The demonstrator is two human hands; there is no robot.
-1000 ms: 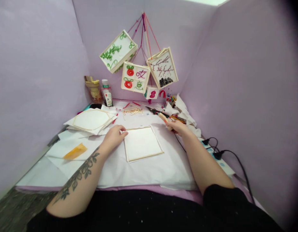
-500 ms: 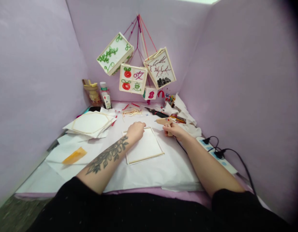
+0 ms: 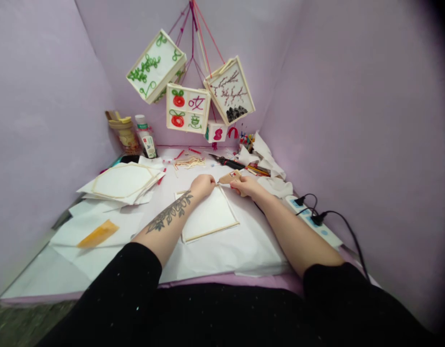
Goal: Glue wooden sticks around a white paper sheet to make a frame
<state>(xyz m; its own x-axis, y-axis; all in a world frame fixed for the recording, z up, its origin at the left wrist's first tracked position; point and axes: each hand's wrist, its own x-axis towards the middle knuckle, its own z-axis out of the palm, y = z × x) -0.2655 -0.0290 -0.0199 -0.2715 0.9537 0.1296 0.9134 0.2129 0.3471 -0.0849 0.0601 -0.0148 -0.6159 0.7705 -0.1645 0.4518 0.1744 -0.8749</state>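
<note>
In my right hand (image 3: 247, 186) is a beige hot glue gun (image 3: 229, 177), its nozzle pointing left. The nozzle tip comes close to the fingertips of my left hand (image 3: 203, 184), which is closed above the far edge of a white paper panel (image 3: 208, 214). What those fingers pinch is too small and hidden to make out. The panel lies flat on the white-covered table, with a thin wooden stick (image 3: 211, 232) along its near edge. My left hand and wrist cover part of its far edge and left side.
Decorated paper lanterns (image 3: 188, 109) hang at the back. Paper sheets (image 3: 123, 180) are stacked on the left, near an orange strip (image 3: 98, 233). Loose sticks (image 3: 189, 162) and black-handled pliers (image 3: 229, 164) lie behind my hands. A power strip (image 3: 314, 220) with cables is at right.
My right hand has brought the glue gun leftward, up to my left hand. My left hand has stayed closed near the panel's far edge. The whole view has shifted slightly.
</note>
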